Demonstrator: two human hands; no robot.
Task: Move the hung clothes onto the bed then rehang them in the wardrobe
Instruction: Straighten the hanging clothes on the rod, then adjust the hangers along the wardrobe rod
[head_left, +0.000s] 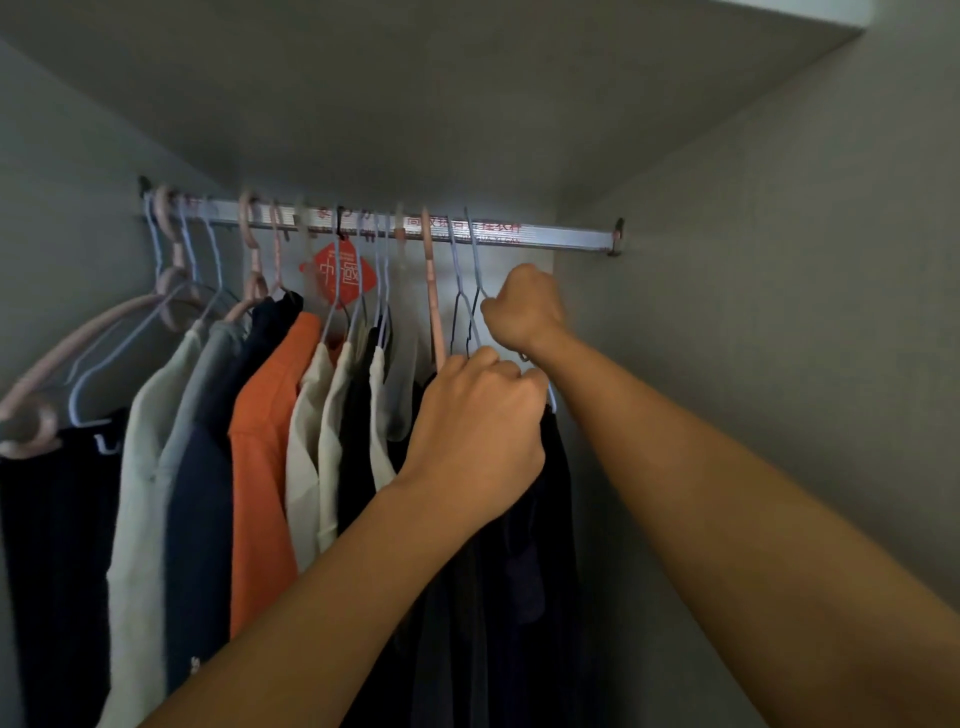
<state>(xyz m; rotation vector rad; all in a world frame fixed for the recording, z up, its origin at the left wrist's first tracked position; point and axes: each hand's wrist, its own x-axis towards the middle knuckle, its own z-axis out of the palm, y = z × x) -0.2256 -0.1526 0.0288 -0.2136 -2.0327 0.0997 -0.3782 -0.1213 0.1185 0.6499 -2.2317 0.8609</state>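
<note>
Starting from the left, the rail (545, 236) carries pink and pale blue hangers, then a cream garment (150, 441), a grey one, a navy one and an orange shirt (265, 447), with 2 more cream pieces and a red tag (337, 275) behind them. The clothes all hang in the wardrobe; the bed is not in view.

Your left hand (478, 421) is curled around the shoulder of the last wire hanger (475, 260), on top of the dark garment (524, 519). Your right hand (524, 306), just beside the wall, is closed on the neck of that hanger.

To do this step well, I think you should lift the hook straight up until it is free of the rail. Keep the left hand supporting the cloth, so it does not slide off.
</note>
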